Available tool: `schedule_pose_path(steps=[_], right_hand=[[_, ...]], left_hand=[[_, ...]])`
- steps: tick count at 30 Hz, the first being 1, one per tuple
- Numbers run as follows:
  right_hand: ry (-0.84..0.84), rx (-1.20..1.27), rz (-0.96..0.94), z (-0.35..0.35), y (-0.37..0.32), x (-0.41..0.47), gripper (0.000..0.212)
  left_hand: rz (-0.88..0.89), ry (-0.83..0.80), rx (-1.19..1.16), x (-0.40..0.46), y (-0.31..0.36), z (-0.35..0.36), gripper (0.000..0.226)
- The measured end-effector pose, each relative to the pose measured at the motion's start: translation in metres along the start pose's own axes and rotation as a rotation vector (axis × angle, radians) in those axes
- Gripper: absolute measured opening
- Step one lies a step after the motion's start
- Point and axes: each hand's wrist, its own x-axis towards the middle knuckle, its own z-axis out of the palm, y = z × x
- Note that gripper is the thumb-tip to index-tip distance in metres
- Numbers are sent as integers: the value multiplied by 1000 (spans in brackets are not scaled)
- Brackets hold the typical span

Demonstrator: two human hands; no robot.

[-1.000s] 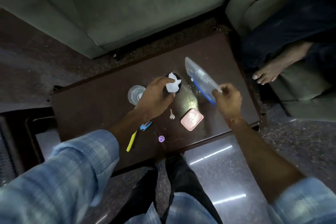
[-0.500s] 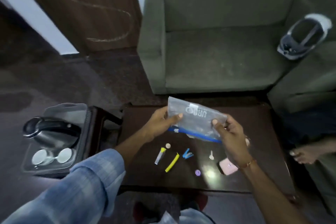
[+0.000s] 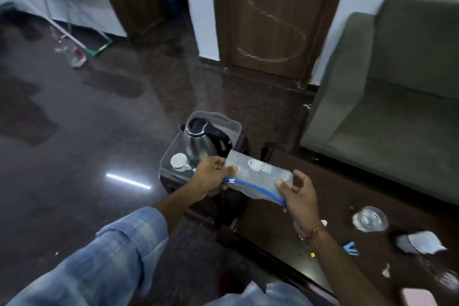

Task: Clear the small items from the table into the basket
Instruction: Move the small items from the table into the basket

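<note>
Clear plastic, edged with a blue zip strip, made up the pouch (image 3: 258,176) that both hands held in the air over the gap between the dark worktop (image 3: 330,196) and a low side stand. The left hand (image 3: 211,176) had its grip closed on the pouch's left end, thumb on top near the zip. The right hand (image 3: 299,196) pinched the right end between thumb and fingers, the other fingers loosely spread. White lettering showed on the pouch's face; whether anything lay inside could not be told.

The small items lay on the worktop, right of the hands and well apart from the pouch: a clear glass bowl (image 3: 370,218), a dark round thing with white paper (image 3: 419,243) on it, a blue clip (image 3: 350,249), a tiny yellow piece (image 3: 312,254), a small pale key-like bit (image 3: 385,270), and a pink flat object (image 3: 417,297) at the frame's lower edge.

Behind the pouch a steel kettle (image 3: 203,139) with a black handle stood in a clear tray (image 3: 233,123) beside a white cup (image 3: 179,160). A green sofa (image 3: 387,97) sat beyond the worktop, a brown door (image 3: 273,15) behind.
</note>
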Motion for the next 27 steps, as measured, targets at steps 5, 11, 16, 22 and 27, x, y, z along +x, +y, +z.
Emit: schedule_pose_path(steps=[5, 11, 16, 22, 27], right_hand=[[-134, -79, 117, 64, 15, -1, 50], [-222, -230, 205, 125, 31, 25, 28], [-327, -276, 314, 162, 47, 53, 13], [-375, -148, 536, 191, 62, 71, 15], [-312, -79, 710, 231, 77, 83, 19]], left_hand=[[-152, 137, 74, -4, -43, -61, 29], [-230, 314, 107, 6, -73, -104, 16], [-341, 319, 164, 32, -80, -127, 14], [-415, 225, 366, 75, -87, -151, 13], [-478, 111, 482, 128, -91, -180, 18]])
